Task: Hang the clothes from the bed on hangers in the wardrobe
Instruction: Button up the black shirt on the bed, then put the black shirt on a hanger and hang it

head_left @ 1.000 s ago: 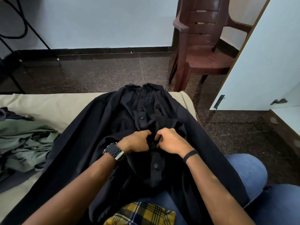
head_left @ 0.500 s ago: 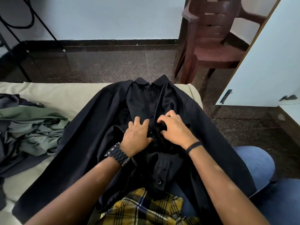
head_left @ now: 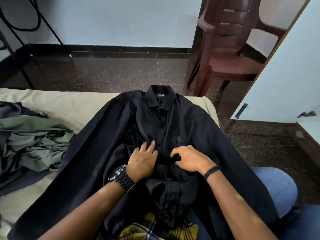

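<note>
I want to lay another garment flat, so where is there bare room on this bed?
Bare beige mattress shows behind the crumpled green clothes, left of the black button-up shirt, and along the near left edge. The middle is crowded: the shirt covers it.

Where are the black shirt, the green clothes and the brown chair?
Black shirt (head_left: 194, 125), head view, on its chest panel right of the buttons.
Green clothes (head_left: 36, 142), head view, on the middle of the crumpled pile.
Brown chair (head_left: 232, 63), head view, on its seat.

Soft even daylight, wide-angle bending at edges, slight blur throughout.
</note>
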The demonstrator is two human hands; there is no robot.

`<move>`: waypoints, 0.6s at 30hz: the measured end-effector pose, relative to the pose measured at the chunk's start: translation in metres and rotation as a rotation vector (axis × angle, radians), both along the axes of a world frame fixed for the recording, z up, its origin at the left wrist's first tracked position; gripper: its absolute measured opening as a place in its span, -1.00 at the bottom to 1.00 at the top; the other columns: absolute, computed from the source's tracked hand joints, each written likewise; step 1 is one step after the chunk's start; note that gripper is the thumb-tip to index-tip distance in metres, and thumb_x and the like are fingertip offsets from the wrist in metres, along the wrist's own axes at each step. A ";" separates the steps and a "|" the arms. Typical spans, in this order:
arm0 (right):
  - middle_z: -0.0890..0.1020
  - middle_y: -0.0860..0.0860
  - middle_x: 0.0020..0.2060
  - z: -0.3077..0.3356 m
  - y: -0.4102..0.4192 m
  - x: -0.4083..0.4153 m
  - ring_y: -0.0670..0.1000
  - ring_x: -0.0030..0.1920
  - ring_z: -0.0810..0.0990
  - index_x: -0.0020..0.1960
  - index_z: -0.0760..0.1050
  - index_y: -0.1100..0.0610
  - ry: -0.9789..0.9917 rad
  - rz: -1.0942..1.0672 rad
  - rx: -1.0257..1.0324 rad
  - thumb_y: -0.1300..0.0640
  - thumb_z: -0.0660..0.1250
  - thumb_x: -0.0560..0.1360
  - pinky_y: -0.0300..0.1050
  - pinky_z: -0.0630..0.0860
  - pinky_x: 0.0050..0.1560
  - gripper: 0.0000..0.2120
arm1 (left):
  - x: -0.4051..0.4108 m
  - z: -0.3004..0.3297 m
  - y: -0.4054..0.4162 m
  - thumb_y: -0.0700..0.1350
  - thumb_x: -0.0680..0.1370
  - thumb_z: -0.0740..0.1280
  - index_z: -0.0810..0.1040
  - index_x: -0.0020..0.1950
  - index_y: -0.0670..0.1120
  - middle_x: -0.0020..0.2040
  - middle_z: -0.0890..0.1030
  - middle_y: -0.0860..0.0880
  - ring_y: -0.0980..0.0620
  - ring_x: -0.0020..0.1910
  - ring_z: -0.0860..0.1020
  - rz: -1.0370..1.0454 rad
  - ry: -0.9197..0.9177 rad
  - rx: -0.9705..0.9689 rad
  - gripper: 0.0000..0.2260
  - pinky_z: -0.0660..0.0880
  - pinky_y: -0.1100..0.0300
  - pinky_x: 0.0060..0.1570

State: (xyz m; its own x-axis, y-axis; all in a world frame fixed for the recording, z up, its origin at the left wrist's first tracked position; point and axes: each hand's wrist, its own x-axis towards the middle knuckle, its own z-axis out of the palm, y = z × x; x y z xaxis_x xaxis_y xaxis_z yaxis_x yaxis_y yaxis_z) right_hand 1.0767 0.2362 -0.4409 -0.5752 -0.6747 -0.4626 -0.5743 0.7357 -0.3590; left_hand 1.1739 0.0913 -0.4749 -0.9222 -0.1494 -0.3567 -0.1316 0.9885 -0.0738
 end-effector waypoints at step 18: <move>0.59 -0.22 -0.20 0.032 -0.181 0.096 -0.30 -0.27 0.51 0.00 0.60 -0.03 -0.215 0.261 -0.540 0.13 0.36 0.51 -0.52 0.39 -0.19 -0.90 | 0.165 0.057 -0.149 -0.13 0.55 0.31 0.48 0.31 -0.10 0.23 0.48 -0.05 -0.07 0.22 0.46 0.636 0.750 0.231 -0.67 0.36 0.05 0.28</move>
State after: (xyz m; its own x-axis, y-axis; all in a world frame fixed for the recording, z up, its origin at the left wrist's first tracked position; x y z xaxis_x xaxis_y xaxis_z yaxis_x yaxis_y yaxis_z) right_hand 1.1732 0.0556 -0.4092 -0.2928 -0.9504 -0.1049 -0.5838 0.2646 -0.7676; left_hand 1.3391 -0.0572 -0.4177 -0.6935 -0.6920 0.2002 -0.5729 0.6983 0.4292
